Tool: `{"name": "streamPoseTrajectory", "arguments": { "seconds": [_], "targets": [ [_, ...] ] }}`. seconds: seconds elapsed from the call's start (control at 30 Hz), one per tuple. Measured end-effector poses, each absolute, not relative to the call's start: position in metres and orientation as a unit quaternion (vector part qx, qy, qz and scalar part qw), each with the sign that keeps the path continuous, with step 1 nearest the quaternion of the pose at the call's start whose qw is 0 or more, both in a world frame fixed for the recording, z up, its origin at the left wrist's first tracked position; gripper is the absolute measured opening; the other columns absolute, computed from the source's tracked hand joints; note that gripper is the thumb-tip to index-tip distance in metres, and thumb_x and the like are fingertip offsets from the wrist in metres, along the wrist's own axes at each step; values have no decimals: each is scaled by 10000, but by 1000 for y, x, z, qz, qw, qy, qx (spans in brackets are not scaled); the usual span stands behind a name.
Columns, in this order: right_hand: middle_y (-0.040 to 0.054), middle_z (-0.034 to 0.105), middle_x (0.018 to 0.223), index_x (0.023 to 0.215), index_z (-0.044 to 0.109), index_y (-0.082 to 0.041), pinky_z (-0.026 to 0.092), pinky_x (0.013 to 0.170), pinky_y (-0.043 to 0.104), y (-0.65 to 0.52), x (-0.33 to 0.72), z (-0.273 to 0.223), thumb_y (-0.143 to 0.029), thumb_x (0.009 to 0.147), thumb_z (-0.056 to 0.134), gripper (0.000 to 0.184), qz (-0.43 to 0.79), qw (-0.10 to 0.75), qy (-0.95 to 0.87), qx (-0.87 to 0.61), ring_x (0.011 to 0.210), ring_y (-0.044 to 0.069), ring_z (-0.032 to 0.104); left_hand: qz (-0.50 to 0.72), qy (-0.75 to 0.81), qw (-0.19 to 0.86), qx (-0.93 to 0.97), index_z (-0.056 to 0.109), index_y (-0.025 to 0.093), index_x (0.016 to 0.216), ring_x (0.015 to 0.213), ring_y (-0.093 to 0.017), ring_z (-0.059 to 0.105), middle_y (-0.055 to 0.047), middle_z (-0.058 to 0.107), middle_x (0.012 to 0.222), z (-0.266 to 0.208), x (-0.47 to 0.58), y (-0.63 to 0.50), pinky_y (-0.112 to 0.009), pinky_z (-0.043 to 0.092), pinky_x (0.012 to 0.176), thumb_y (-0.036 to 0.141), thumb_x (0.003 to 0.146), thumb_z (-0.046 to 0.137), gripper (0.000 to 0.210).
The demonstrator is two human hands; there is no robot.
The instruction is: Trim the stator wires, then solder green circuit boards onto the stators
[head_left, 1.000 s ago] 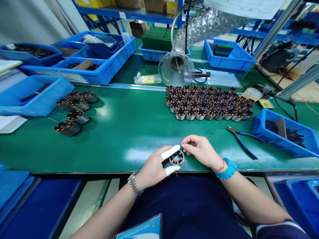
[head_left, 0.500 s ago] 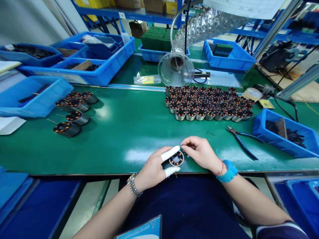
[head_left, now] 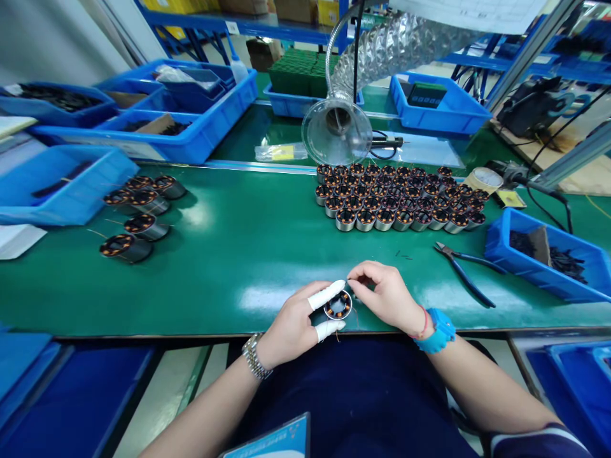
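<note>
Near the front edge of the green bench, my left hand (head_left: 298,321) grips a motor stator (head_left: 338,305), a metal ring with copper windings inside. White finger cots cover its thumb and index finger, which sit on either side of the ring. Thin wire ends stick out from the stator. My right hand (head_left: 384,294) is closed in a pinch at the ring's upper right rim, close to the left fingertip. A tiny dark piece shows at the pinch, too small to name.
Many finished-looking stators (head_left: 384,219) stand in rows at the back right. Several more (head_left: 125,247) stand at left. Cutting pliers (head_left: 463,273) lie right of my hands, beside a blue bin (head_left: 548,280) of black pieces. A clear fume hood (head_left: 337,137) hangs behind.
Almost nothing differs. Both hands keep their hold at the stator, and the right fingers have shifted only very slightly.
</note>
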State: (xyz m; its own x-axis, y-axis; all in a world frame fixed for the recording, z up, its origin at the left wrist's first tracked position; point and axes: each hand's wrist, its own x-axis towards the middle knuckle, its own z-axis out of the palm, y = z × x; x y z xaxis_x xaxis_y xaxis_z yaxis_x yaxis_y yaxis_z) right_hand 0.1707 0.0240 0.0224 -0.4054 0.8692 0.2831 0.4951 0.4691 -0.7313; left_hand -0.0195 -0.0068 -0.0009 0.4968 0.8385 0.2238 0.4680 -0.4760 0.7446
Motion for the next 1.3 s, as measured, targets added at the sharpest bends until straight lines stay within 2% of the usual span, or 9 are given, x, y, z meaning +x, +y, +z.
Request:
{"name": "streamPoseTrajectory", "arguments": {
  "seconds": [0.13, 0.2, 0.3, 0.4, 0.57, 0.87, 1.03, 1.2, 1.3],
  "targets": [
    [93, 607, 777, 772, 585, -131, 445, 671, 292, 25, 171, 13, -138, 847, 405, 195, 113, 285, -884, -354, 737, 163, 530, 287, 417, 313, 804, 470, 211, 1215, 1018, -211, 573, -81, 590, 1131, -2, -19, -7, -346, 476, 883, 272, 728, 654, 524],
    [109, 610, 795, 788, 593, -119, 450, 692, 308, 26, 175, 14, -152, 856, 399, 208, 109, 272, -895, -337, 762, 174, 534, 280, 447, 312, 791, 438, 201, 1231, 1022, -226, 578, -89, 599, 1129, -2, -19, -7, -373, 470, 895, 284, 706, 670, 581],
    [88, 616, 834, 902, 597, -113, 460, 689, 274, 28, 181, 21, -189, 844, 455, 171, 249, 291, -844, -377, 739, 140, 547, 266, 487, 322, 767, 395, 184, 1244, 1024, -249, 585, -103, 615, 1118, -1, -18, -8, -406, 464, 905, 308, 671, 691, 657],
    [37, 615, 749, 979, 597, -126, 449, 593, 226, 32, 183, 31, -253, 852, 459, 227, 442, 248, -744, -436, 622, 96, 537, 257, 492, 334, 762, 401, 191, 1227, 1033, -251, 583, -100, 618, 1118, 0, -18, -8, -411, 461, 910, 324, 674, 683, 636],
    [-7, 551, 618, 822, 634, -113, 387, 497, 188, 38, 177, 39, -310, 832, 484, 247, 582, 186, -655, -445, 516, 62, 464, 253, 495, 330, 763, 400, 180, 1221, 1045, -249, 576, -105, 609, 1130, 2, -18, -9, -412, 457, 915, 327, 675, 680, 631],
    [-7, 589, 645, 690, 606, -140, 378, 579, 204, 34, 171, 28, -230, 796, 528, 159, 422, 233, -745, -461, 589, 81, 487, 250, 490, 303, 778, 405, 180, 1213, 1049, -247, 561, -111, 590, 1140, 2, -16, -10, -410, 457, 900, 338, 682, 676, 616],
    [-12, 553, 602, 633, 548, -140, 349, 538, 203, 29, 165, 26, -215, 807, 506, 194, 361, 241, -753, -495, 558, 80, 453, 253, 516, 263, 775, 493, 156, 1128, 1039, -283, 532, -128, 584, 1097, 0, -8, -13, -465, 419, 910, 361, 646, 708, 566],
    [-20, 545, 569, 705, 575, -142, 392, 531, 204, 20, 175, 39, -259, 861, 460, 227, 394, 236, -751, -475, 519, 77, 472, 269, 485, 405, 726, 500, 181, 1139, 1042, -241, 548, -95, 592, 1122, 15, -15, -15, -415, 414, 938, 301, 656, 706, 539],
    [42, 638, 805, 954, 591, -153, 459, 699, 245, 15, 188, 47, -259, 871, 470, 181, 317, 299, -820, -372, 738, 115, 569, 277, 433, 549, 660, 511, 202, 1141, 1072, -241, 547, -72, 600, 1152, 23, -23, -17, -401, 402, 964, 328, 623, 733, 577]
  ]
}}
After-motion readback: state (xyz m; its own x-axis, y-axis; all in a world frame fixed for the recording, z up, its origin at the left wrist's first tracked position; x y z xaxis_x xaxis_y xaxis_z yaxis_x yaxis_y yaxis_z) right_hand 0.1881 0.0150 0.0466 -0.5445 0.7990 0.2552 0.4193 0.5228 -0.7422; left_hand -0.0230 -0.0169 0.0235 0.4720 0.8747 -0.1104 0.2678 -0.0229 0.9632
